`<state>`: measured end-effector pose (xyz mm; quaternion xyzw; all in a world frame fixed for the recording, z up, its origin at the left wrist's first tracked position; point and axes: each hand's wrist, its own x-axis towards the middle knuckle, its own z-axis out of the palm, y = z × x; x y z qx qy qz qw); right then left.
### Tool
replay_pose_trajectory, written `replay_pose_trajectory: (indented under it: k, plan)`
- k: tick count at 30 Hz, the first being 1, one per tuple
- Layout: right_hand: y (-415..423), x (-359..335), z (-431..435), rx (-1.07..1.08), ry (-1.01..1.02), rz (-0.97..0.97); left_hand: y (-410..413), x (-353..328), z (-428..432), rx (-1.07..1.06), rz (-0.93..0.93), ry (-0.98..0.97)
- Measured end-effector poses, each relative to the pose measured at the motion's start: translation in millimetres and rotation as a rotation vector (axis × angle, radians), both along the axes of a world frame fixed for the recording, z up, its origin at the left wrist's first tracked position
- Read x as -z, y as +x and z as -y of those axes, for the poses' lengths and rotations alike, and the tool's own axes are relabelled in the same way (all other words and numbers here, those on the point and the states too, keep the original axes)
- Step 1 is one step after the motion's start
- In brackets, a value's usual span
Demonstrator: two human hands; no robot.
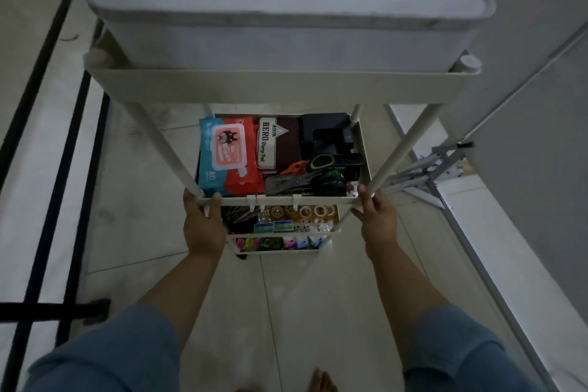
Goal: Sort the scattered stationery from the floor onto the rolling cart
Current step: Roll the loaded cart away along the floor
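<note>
Our left hand and right hand curl round the middle-shelf rim of the rolling cart; stationery sits between them. Loaded, it probably rolls heavy, so the stiff rim corners seem the safest hold.

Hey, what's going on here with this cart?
A person grips a rolling cart at the front corners of its second tray, left hand at the left corner, right hand at the right. That tray holds a wipes pack and a stamp pad tin; the tray below holds tape rolls. No loose stationery shows on the floor.
</note>
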<state>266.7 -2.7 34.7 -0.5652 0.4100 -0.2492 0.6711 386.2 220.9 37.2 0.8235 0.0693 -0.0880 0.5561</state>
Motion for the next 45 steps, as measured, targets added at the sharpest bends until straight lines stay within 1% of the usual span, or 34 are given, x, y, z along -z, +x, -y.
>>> replay_pose_trajectory:
  k: [8,20,31,38,45]
  plan:
    - [-44,-1,21,0.152,0.014,-0.029,-7,-6,40,0.169,-0.06,0.008]
    - [-133,-4,68,0.417,0.053,-0.052,-42,-8,139,0.436,-0.117,-0.009]
    - [-237,-7,111,0.704,0.074,-0.066,-113,-9,248,0.712,-0.109,0.005]
    - [-299,-5,129,0.879,0.064,-0.062,-163,-8,318,0.885,-0.19,-0.017]
    - [-339,-1,141,1.017,0.057,-0.06,-199,-6,380,1.005,-0.179,0.045]
